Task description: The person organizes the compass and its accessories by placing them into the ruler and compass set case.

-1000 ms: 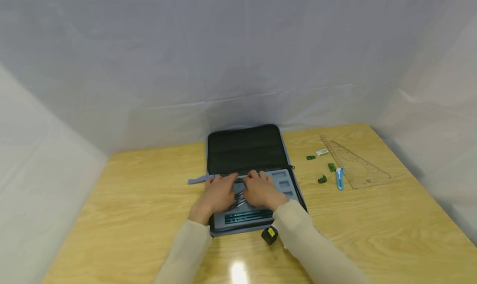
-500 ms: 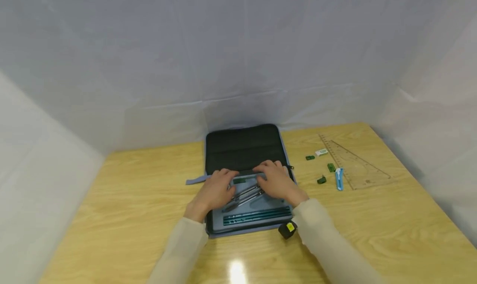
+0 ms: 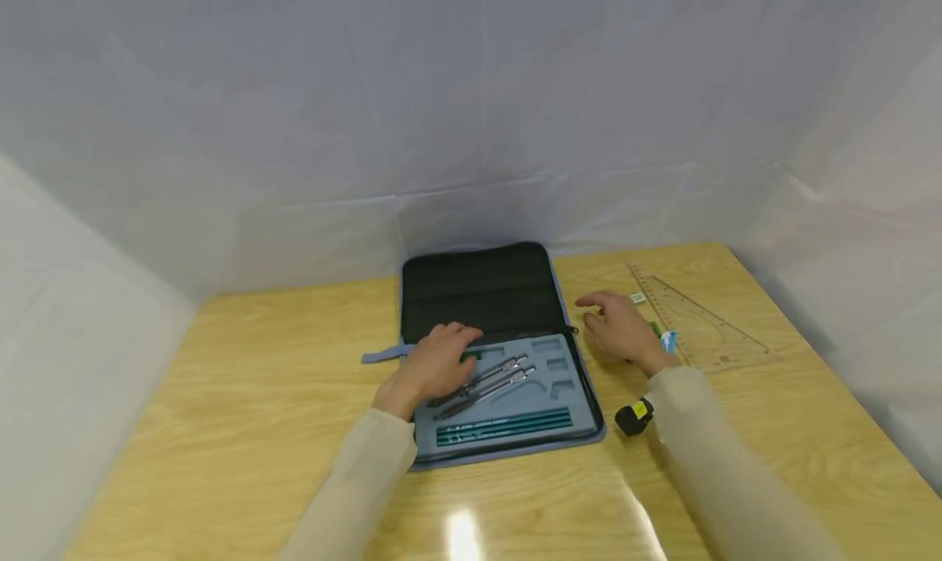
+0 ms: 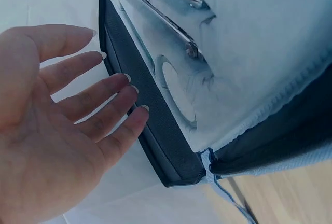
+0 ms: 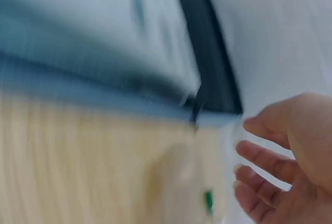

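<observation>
An unfolded zip case (image 3: 482, 295) lies on the table, its black lid laid back and a grey moulded tray (image 3: 581, 414) in the near half. Two silver compasses (image 3: 489, 393) lie slantwise in the tray, above a row of dark teal pencils (image 3: 504, 428). My left hand (image 3: 436, 363) is over the tray's left side, fingers spread and holding nothing in the left wrist view; it partly hides a small green piece (image 3: 474, 354). Beyond the case's right edge, my right hand (image 3: 621, 329) hovers over the table with relaxed fingers and nothing in them, near a white eraser (image 3: 637, 298).
A clear set square (image 3: 710, 324) lies on the right of the table. Beside it are a blue cutter (image 3: 668, 342) and a green piece (image 3: 654, 329), both partly behind my right hand. A black box with a yellow patch (image 3: 634, 416) sits at my right wrist. White sheeting surrounds the table.
Both hands were together over the tray. My right hand has left it, moving right toward the small items, uncovering the tray's right recesses. My left hand has stayed over the left side.
</observation>
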`<state>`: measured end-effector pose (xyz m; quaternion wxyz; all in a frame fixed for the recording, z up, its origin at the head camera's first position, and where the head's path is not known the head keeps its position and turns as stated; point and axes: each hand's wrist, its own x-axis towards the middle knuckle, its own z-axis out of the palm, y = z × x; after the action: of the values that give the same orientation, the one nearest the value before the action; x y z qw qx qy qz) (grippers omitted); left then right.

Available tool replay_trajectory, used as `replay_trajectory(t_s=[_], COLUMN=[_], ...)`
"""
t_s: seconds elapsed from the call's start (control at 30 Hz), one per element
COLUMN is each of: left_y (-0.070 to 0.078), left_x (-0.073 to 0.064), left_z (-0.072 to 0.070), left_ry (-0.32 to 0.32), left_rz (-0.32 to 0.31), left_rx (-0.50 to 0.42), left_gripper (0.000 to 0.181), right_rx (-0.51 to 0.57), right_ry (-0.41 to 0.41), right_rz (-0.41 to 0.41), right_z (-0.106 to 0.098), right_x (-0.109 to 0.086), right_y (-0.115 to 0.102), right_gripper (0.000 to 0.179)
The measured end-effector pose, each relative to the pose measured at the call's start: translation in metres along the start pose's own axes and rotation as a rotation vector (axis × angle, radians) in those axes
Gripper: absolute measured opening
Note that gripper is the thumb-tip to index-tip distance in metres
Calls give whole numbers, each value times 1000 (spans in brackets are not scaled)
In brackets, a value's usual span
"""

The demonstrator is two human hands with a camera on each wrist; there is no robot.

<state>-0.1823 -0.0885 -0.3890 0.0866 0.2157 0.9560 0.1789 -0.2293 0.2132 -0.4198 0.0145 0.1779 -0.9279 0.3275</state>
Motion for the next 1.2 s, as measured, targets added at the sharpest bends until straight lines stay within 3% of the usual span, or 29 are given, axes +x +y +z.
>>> replay_trajectory(t_s=[0.13,0.27,0.5,0.87,1.2], left_y=[2,6,15,49,66], left_x=[1,3,13,45,56], left_z=[0,-1,-1,11,15], left_ry=[-7,-19,-79,-80,-95], left_rz=[6,36,76,181,197], left_rx=[12,15,5,66,123], left_gripper=[42,42,44,44,43], right_rx=[-90,-82,-79,-113,-136], right_ry=[-38,-55,-88,-147,-196], right_rz=[80,130,108,78,-2], right_z=[-12,-23,-32,-38,-36], right_x=[-7,-11,-10,-12,-8], right_y=[23,34,47,55,59], right_gripper=[35,38,38,36,34])
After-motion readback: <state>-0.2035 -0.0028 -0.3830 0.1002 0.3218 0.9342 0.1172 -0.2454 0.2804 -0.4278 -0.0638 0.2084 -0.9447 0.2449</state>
